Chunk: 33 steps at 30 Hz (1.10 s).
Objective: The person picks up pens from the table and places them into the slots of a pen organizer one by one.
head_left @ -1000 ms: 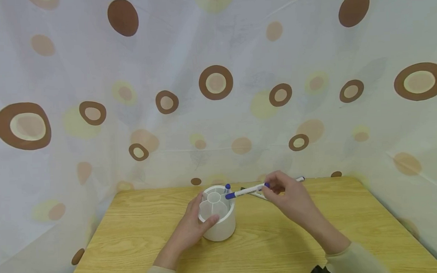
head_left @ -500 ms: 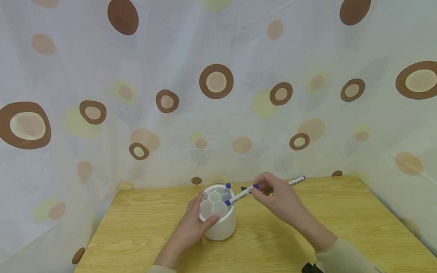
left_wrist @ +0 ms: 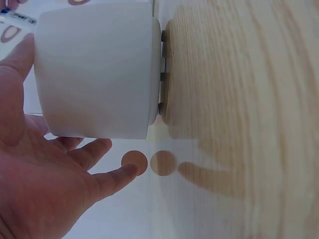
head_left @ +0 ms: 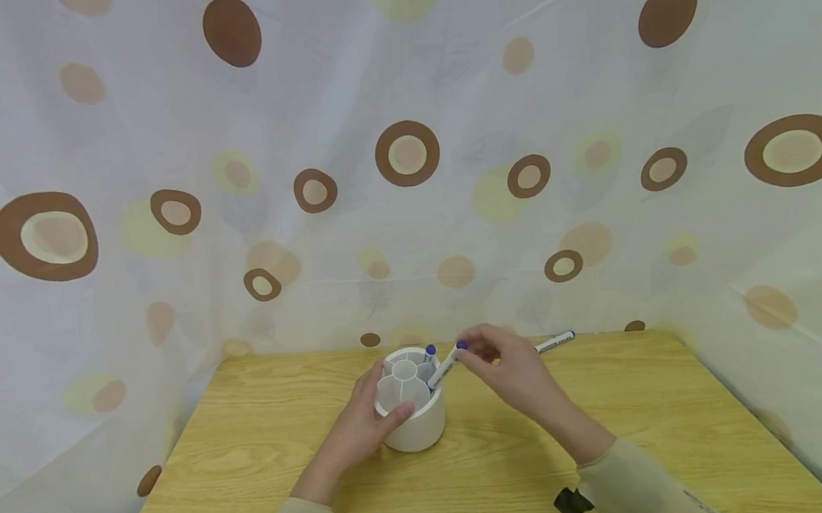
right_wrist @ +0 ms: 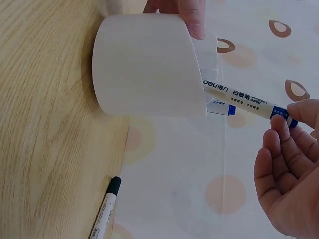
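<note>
A white round pen holder [head_left: 419, 432] with several petal-like compartments stands on the wooden table. My left hand [head_left: 357, 435] grips it from the left, thumb over the front rim and fingers round its side. In the left wrist view some fingers [left_wrist: 92, 152] reach past its wall. Between thumb and fingertips, my right hand [head_left: 508, 367] pinches the blue end of a whiteboard marker [right_wrist: 244, 99]. That marker slants, its lower end inside a right-hand compartment. Another blue-ended marker [head_left: 429, 353] stands in the holder farther back.
A white marker with a blue end [head_left: 556, 341] lies at the table's back edge, partly behind my right hand. The right wrist view shows a black-capped marker [right_wrist: 105, 211] lying on the table [right_wrist: 50, 149]. A dotted curtain [head_left: 410, 233] hangs behind.
My right hand has moved left, bringing the marker from nearly level above the rim to a steeper slant with its lower end in the holder. My left hand has stayed put.
</note>
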Tool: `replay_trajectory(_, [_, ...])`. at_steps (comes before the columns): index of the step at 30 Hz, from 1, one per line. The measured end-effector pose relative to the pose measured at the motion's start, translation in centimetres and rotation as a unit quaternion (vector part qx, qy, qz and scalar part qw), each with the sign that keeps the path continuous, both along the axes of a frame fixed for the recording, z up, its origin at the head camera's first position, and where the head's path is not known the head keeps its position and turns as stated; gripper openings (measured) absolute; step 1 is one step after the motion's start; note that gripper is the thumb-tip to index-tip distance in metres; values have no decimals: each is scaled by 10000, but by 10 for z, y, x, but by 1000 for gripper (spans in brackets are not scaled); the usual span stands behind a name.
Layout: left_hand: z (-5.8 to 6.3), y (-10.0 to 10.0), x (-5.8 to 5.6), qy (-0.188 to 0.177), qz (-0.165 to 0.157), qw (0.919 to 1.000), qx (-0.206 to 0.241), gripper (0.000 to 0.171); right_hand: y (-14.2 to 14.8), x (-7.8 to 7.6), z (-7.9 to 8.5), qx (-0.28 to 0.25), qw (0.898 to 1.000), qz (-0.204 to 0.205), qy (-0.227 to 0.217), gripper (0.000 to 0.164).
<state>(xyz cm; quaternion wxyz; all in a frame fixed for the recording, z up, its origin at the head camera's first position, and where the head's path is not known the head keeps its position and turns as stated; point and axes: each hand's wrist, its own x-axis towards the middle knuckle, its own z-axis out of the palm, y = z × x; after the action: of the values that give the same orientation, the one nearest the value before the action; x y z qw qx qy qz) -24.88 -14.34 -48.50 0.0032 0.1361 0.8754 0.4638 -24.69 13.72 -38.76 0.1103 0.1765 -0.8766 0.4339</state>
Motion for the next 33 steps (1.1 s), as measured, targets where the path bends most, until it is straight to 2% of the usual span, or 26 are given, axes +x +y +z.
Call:
replay_trajectory(8, [0, 0, 1, -20, -7, 10000, 47, 102, -4, -1, -6, 51, 9999, 123, 57, 17])
replay_trajectory(20, [-2, 2, -1, 216, -60, 9997, 39, 98, -13, -1, -16, 119, 9992, 200, -340, 25])
replay_trajectory(33, [0, -2, -3, 470, -18, 9968, 650, 86, 6, -11, -29, 257, 9992, -82, -283, 21])
